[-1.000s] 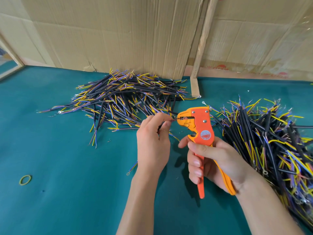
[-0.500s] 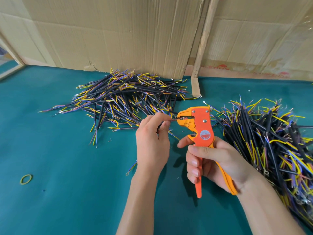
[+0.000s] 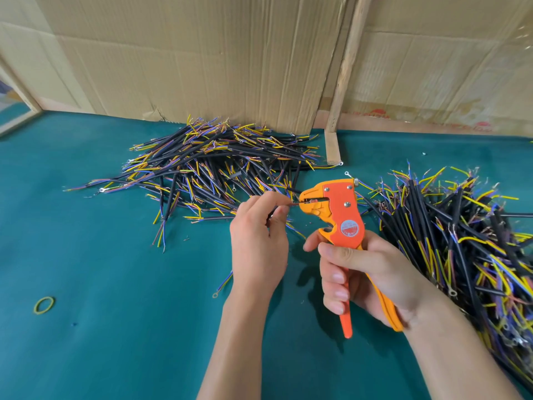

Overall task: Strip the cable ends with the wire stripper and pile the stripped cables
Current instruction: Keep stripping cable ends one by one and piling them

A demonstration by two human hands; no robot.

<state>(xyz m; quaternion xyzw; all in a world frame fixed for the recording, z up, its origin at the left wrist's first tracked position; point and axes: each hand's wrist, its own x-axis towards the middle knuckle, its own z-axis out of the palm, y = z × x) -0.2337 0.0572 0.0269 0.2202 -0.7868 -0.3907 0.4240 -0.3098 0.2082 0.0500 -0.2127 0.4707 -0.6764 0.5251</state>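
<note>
A teal felt-like cloth covers the counter, and flattened brown cardboard sheets stand along its far edge as a wall, with a slim wooden batten leaning between two of them.

The right hand wraps its fingers round the handles of the orange wire stripper, a closed grip with the tool's head pointing left. The left hand pinches a thin cable between thumb and forefinger, its tip reaching into the stripper's jaws just right of that grip (whether the jaws bite down is too small to tell). A length of cable with a ring terminal shows just left of the left wrist.

Beyond the left grip, against the cardboard, lies a spread pile of black cables with yellow, blue and purple cores. A second, denser heap sits just right of the right hand. Far to the left of both grips a yellow rubber band lies flat on the cloth.
</note>
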